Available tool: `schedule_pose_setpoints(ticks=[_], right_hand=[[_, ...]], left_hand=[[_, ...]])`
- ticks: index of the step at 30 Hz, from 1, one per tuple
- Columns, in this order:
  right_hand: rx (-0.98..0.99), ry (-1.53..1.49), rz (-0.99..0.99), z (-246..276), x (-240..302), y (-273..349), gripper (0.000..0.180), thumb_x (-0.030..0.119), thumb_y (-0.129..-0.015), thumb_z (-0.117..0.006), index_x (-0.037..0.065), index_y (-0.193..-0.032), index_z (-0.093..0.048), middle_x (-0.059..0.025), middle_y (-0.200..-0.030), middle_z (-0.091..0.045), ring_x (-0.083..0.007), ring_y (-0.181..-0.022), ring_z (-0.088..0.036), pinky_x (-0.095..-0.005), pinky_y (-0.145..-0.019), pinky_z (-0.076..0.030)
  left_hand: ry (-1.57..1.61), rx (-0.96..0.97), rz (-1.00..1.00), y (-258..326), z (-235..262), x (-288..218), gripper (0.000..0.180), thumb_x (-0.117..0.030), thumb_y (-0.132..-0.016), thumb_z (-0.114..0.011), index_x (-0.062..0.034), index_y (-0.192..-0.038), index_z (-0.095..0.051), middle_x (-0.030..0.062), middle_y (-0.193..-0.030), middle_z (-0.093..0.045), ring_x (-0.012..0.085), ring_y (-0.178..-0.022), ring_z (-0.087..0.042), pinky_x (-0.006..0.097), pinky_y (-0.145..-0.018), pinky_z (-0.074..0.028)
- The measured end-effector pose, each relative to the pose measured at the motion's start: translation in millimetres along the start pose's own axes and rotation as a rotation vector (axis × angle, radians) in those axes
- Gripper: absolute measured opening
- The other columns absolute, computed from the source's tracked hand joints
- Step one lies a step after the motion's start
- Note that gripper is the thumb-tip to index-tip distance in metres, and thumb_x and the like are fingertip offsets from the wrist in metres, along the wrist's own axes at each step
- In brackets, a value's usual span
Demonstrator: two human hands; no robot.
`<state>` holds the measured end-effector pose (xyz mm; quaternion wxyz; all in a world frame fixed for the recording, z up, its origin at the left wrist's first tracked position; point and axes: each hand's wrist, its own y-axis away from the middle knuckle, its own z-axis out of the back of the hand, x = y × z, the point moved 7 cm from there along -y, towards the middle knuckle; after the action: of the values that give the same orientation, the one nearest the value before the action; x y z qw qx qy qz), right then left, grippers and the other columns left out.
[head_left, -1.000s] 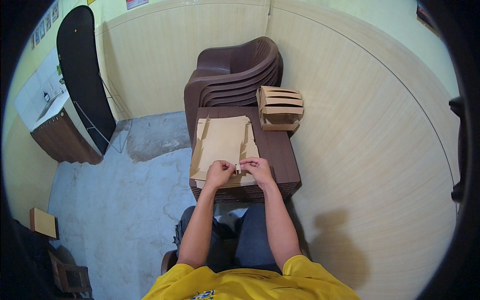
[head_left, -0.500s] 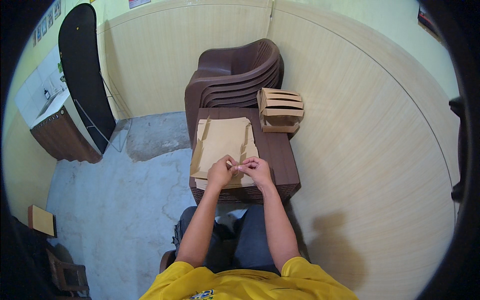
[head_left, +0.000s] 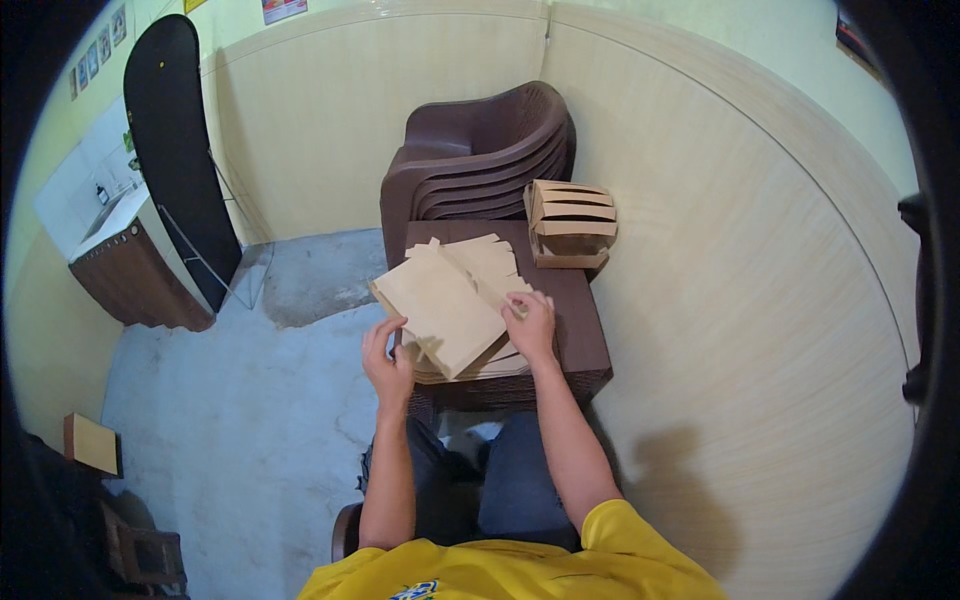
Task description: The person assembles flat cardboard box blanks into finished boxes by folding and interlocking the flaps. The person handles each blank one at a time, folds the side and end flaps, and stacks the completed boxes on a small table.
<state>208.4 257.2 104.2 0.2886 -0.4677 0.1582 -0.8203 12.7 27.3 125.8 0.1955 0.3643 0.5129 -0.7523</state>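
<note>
A tan cardboard box blank point(head_left: 440, 300) with partly raised side flaps lies turned at a slant on a stack of flat cardboard blanks point(head_left: 490, 257). My right hand point(head_left: 532, 326) pinches the flap along its right side. By the near left edge is my left hand point(head_left: 388, 366), its thumb and fingers apart and curved, with nothing held between them. Whether the left fingertips touch the cardboard, I cannot tell. The stack rests on a brown table point(head_left: 575, 330).
Folded cardboard boxes point(head_left: 572, 225) stand at the table's far right corner. Behind the table are stacked brown plastic chairs point(head_left: 470, 160). A wood-patterned wall point(head_left: 740, 300) runs along the right. To the far left, a black ironing board point(head_left: 175, 150) leans beside a sink counter point(head_left: 115, 215).
The box blank has swung from lying straight to a slant. My hands, close together at its near edge before, have parted to its left and right sides.
</note>
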Motion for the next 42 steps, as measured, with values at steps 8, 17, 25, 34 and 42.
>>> schedule_pose_setpoints(ticks=[8,17,25,34,42], right_hand=[[0.286,-0.137,0.339,3,96,32,0.023,0.018,-0.082,-0.085,0.006,-0.101,-0.08,-0.0108,-0.099,-0.076,-0.034,-0.109,-0.064,-0.0452,-0.1,-0.051],[0.463,-0.239,-0.022,-17,69,69,0.019,0.004,-0.092,-0.079,0.0,-0.111,-0.079,-0.0164,-0.097,-0.08,-0.0248,-0.082,-0.078,-0.0363,-0.078,-0.061],[0.47,-0.239,-0.096,-16,60,71,0.015,0.006,-0.092,-0.08,0.0,-0.106,-0.08,-0.0151,-0.09,-0.08,-0.022,-0.081,-0.077,-0.0356,-0.078,-0.06],[0.5,-0.191,0.032,-27,73,69,0.015,0.005,-0.093,-0.078,0.0,-0.107,-0.08,-0.0161,-0.092,-0.08,-0.0258,-0.081,-0.078,-0.0378,-0.077,-0.061],[0.452,-0.22,0.012,-32,71,69,0.013,0.003,-0.093,-0.076,0.002,-0.106,-0.079,-0.0193,-0.093,-0.08,-0.0344,-0.087,-0.08,-0.0424,-0.079,-0.062]], left_hand=[[-0.217,0.342,-0.243,20,-14,-9,0.04,0.002,-0.077,-0.075,-0.0136,-0.114,-0.081,0.0044,-0.133,-0.072,0.0339,-0.132,-0.057,0.047,-0.11,-0.046],[-0.188,0.384,-0.227,32,-33,1,0.023,-0.01,-0.082,-0.085,-0.0139,-0.104,-0.081,0.0027,-0.116,-0.074,0.0313,-0.122,-0.06,0.047,-0.103,-0.046],[-0.109,0.193,0.0,67,-34,1,0.016,-0.002,-0.084,-0.079,-0.0058,-0.099,-0.078,0.0097,-0.105,-0.069,0.0296,-0.101,-0.065,0.039,-0.087,-0.053],[0.524,0.036,0.638,102,-56,49,0.019,-0.001,-0.099,-0.073,-0.0008,-0.117,-0.067,0.0074,-0.103,-0.069,0.0146,-0.095,-0.068,0.028,-0.082,-0.056],[0.785,-0.049,0.797,114,-68,62,0.05,0.004,-0.098,-0.073,-0.0076,-0.136,-0.041,0.0125,-0.115,-0.063,0.0172,-0.102,-0.066,0.029,-0.089,-0.058]])
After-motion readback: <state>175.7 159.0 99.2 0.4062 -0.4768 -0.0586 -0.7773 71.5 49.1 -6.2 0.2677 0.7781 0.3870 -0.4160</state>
